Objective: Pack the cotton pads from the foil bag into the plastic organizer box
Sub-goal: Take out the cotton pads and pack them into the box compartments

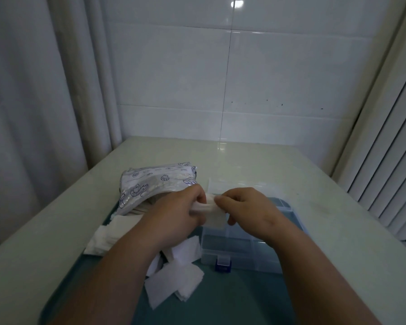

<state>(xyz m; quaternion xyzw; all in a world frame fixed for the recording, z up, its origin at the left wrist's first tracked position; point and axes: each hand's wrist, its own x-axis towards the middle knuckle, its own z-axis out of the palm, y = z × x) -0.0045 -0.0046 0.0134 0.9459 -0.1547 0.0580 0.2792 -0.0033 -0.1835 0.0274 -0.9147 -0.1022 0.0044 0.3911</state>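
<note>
Head view: both hands (174, 212) (249, 205) pinch soft square cotton pads (215, 213) above clear box (239, 252).

A pale glossy desk (279, 165) stands against a wall of white tiles (244, 73). A teal tray (211, 299) lies on it. A white curtain (33, 90) hangs at left; a ribbed white panel (389, 160) stands at right.

wall (279, 73): white tiles | curtain (33, 90): left | table (244, 156): pale
</note>
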